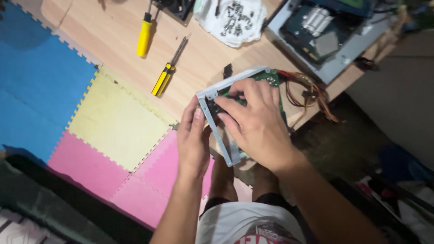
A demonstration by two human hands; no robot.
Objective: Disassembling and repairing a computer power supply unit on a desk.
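Metal casing (216,118) with green circuit board (271,77) overhangs near table (203,54) edge, above foam mats. Left hand (193,142) fingers grip casing's side; right hand (255,122) fingers curl inside. Screwdrivers lie well apart.

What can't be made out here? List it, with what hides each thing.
All in the head view:
- Green circuit board in the metal frame: mostly covered by the right hand.
- Frame's near side: behind the left hand.
- Open computer case: cut off by the top edge.
- Screws on the white cloth: too small to count.
- Yellow screwdriver: tip cut off at top.
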